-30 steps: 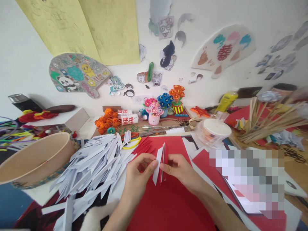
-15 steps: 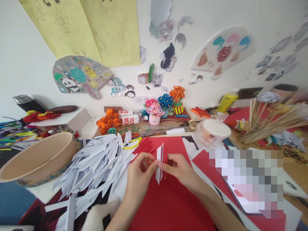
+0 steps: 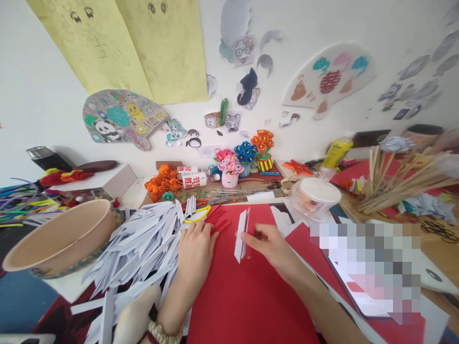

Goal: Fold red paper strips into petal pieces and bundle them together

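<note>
My right hand (image 3: 267, 243) pinches a folded strip of paper (image 3: 241, 235), white outside and red inside, and holds it upright over the red paper sheet (image 3: 247, 296). My left hand (image 3: 195, 246) has let go of the strip. It reaches left with fingers stretched toward loose red strips (image 3: 217, 219) at the edge of the heap of white folded strips (image 3: 143, 243). Nothing is in the left hand.
A tan round bowl (image 3: 53, 239) stands at the left. Behind the red sheet are yellow-handled scissors (image 3: 195, 212), small flower pots (image 3: 229, 169), an orange flower bunch (image 3: 161, 181) and a clear lidded tub (image 3: 317, 196). Wooden sticks (image 3: 398, 186) lie at the right.
My left hand released the folded strip and moved left and away to the red strips. My right hand keeps the strip, now a little farther from me.
</note>
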### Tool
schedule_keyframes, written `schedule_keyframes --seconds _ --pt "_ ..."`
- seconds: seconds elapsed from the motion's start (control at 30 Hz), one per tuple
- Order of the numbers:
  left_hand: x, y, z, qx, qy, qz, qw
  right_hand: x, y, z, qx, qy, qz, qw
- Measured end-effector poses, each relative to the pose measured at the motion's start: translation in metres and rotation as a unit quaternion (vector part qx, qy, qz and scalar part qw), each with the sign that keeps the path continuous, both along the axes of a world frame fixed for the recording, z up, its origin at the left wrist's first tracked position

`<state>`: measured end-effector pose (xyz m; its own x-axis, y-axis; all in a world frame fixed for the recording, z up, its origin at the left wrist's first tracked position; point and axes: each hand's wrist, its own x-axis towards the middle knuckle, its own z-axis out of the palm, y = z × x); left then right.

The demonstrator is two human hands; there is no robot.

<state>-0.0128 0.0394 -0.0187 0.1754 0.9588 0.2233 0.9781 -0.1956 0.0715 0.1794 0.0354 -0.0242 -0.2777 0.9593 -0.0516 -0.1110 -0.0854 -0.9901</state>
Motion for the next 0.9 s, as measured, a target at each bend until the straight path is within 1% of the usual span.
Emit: schedule_keyframes --seconds 0.2,0.37,0.57,0.73,0.9 --pt "-0.0026 0.0008 -0.0005 -0.006 -0.018 0.005 1.0 0.0008 0.0008 -0.0016 -0.006 0.005 -0.01 1.0" --pt "-0.005 0.0024 -0.0025 0.009 -0.033 0.013 0.999 0.0002 0.0016 -0.0011 -0.012 -0.011 -0.012 1.0" --pt "-0.0071 0.0014 -0.0072 0.004 -0.043 0.003 0.999 -0.0009 0.0014 -0.0001 -0.014 -0.024 -0.016 0.999" --pt "-0.0069 -0.0008 -0.005 -0.003 -0.05 0.005 0.999 -0.0018 0.0015 -0.0004 -0.008 -0.018 -0.015 1.0" --pt "-0.008 -0.0008 -0.0066 -0.014 -0.104 0.006 0.994 -0.0014 0.0009 0.0007 -0.013 -0.015 -0.006 1.0"
